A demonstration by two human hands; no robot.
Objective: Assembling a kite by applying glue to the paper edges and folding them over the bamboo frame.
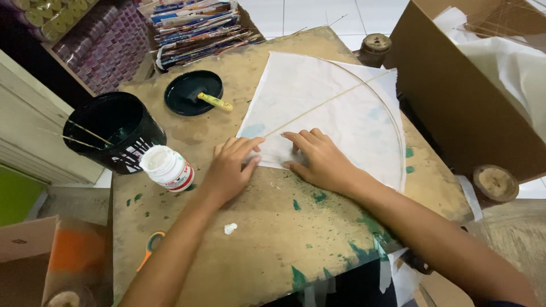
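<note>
On the paint-flecked brown wooden desk [273, 239] a white paper kite sheet with thin bamboo sticks [341, 108] lies at the centre right. Both hands rest flat on the sheet's near corner: the left hand [230, 167] at the corner's left edge, the right hand [318, 159] just beside it on the right. Left of the left hand stands an open white plastic glue jar [166, 166], touching a black plastic bucket [114, 131] behind it at the desk's left edge, with thin sticks in it. Behind these lies a round black lid [185, 91] carrying a yellow-handled brush [213, 101]. A large brown cardboard box [455, 96] stands to the right of the desk.
</note>
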